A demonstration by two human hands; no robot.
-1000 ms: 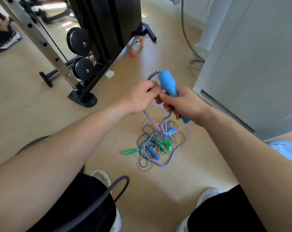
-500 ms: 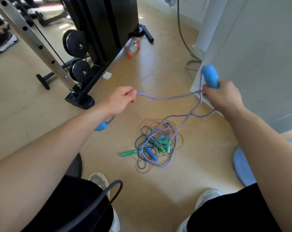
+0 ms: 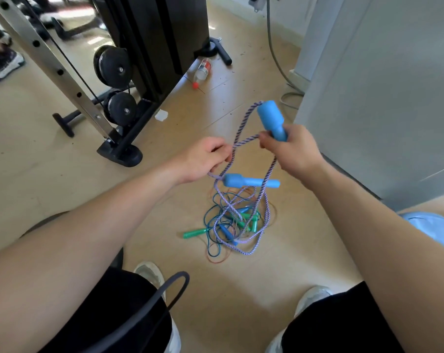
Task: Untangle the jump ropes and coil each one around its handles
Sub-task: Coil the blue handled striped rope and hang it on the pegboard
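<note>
Floor (image 3: 63,174): tan; carried tangled jump ropes (image 3: 231,225) near weight machine (image 3: 152,47).
Right grip (image 3: 292,151): was curled round blue handle (image 3: 271,121).
Left grip (image 3: 203,159): pinched purple rope (image 3: 241,128).
Hidden: handle's lower end, inside fist; thin cords indistinct.

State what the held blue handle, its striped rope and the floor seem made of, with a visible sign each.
Blue handle: likely foam or matte plastic; no glare.
Striped rope: twisted fibre cord; purple-white strands show.
Floor: perhaps vinyl or laminate; smooth, faint seams.

left grip (image 3: 203,159): pinching rope (image 3: 242,125) | right grip (image 3: 293,152): fist round handle (image 3: 270,118) | both forearms extended forward
</note>
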